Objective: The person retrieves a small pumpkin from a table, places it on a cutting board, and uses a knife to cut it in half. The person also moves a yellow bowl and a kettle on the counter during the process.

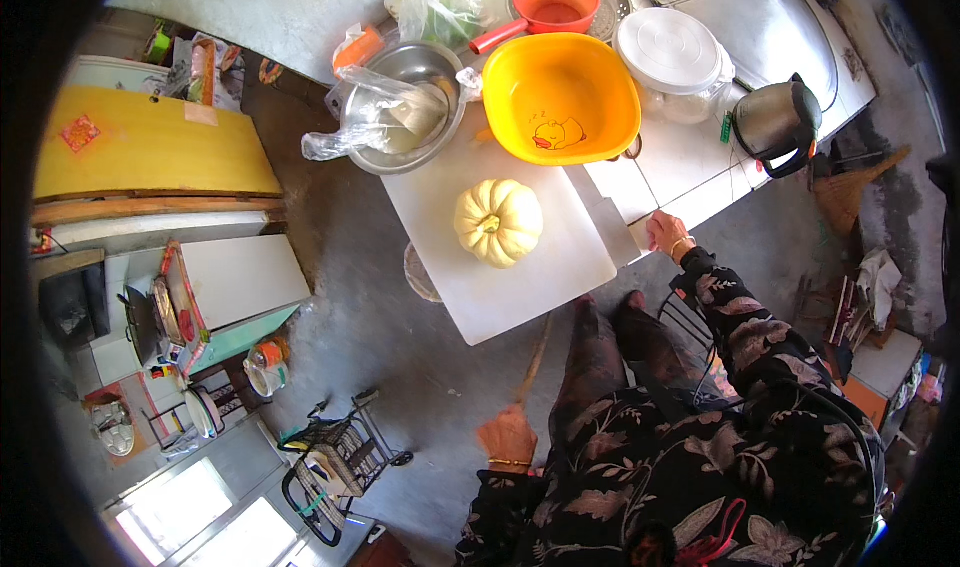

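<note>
A pale yellow ribbed pumpkin (498,223) sits stem up on a white cutting board (540,286). The board juts out past the counter's edge. Along the board's right side lies a flat grey piece (613,231) that looks like a cleaver blade. My right hand (667,231) rests with curled fingers at the corner of the white-tiled counter (637,177), just right of that grey piece; whether it grips anything is hidden. Down at my side, my left hand (508,438) is closed around a thin wooden stick (536,361), which points toward the board.
Behind the pumpkin stand a yellow plastic basin (562,91), a steel bowl (409,143) holding a plastic bag, a red dipper (555,4), a lidded plastic tub (671,49) and an electric kettle (776,128). A wheeled shopping cart (337,458) stands on the floor, lower left.
</note>
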The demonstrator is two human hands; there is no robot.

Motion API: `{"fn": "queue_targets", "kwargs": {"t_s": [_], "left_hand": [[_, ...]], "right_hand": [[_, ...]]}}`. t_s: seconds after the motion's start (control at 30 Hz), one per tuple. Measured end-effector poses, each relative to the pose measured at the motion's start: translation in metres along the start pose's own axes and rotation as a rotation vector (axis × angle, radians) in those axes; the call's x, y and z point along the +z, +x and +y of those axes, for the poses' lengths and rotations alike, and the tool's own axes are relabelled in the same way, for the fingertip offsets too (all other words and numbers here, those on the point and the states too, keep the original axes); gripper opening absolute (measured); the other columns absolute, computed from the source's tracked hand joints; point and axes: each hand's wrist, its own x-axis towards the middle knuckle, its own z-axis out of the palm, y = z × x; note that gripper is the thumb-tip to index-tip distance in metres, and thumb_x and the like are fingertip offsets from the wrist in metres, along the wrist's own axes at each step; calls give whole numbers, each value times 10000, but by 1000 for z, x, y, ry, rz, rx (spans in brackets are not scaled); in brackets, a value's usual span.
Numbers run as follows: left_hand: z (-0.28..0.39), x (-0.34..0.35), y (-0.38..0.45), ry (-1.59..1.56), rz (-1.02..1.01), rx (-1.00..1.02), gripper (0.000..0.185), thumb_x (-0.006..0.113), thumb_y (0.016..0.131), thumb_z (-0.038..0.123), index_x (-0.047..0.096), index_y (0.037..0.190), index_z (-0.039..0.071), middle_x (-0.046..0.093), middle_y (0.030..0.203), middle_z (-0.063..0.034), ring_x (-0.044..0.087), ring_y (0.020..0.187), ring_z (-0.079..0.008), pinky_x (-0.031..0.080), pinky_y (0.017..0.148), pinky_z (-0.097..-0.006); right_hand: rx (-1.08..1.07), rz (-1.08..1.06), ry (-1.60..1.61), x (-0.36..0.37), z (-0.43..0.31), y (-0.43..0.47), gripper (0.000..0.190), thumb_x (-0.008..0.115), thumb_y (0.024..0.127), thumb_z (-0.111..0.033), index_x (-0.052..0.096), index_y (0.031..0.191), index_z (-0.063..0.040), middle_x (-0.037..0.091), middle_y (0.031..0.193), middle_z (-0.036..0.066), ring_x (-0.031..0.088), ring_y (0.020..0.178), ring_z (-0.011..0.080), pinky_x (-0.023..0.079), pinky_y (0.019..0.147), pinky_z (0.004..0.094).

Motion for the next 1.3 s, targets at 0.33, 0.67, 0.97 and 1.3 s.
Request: {"fn": "queue_targets", "kwargs": {"t_s": [0.33,0.67,0.97,1.3], "left_hand": [[12,-16,-19,-109,15,33,120,622,799,190,666,843,88,656,694,-130,647,615,-340,467,541,-468],[-36,24,-73,-219,26,-246,143,645,778,239,659,797,98,647,688,-152,639,672,-367,477,604,-495],[-59,87,-97,-180,-14,-504,158,644,771,249,689,781,97,660,726,-181,641,710,-412,498,641,-527],[-56,96,-113,-269,87,-623,197,630,768,250,681,730,64,637,699,-205,624,677,-421,495,614,-512]], "right_hand": [[31,17,98,7,16,2,204,449,930,-163,522,792,-32,615,595,84,641,534,220,496,526,328],[33,-13,10,7,14,9,224,457,940,-182,536,815,-13,611,615,92,648,524,217,504,489,324],[89,-58,-102,6,2,13,245,449,946,-214,547,851,-11,612,636,110,648,511,219,499,426,314],[128,-41,-151,7,-5,15,265,477,916,-229,577,869,11,629,641,124,656,503,219,510,408,315]]}}
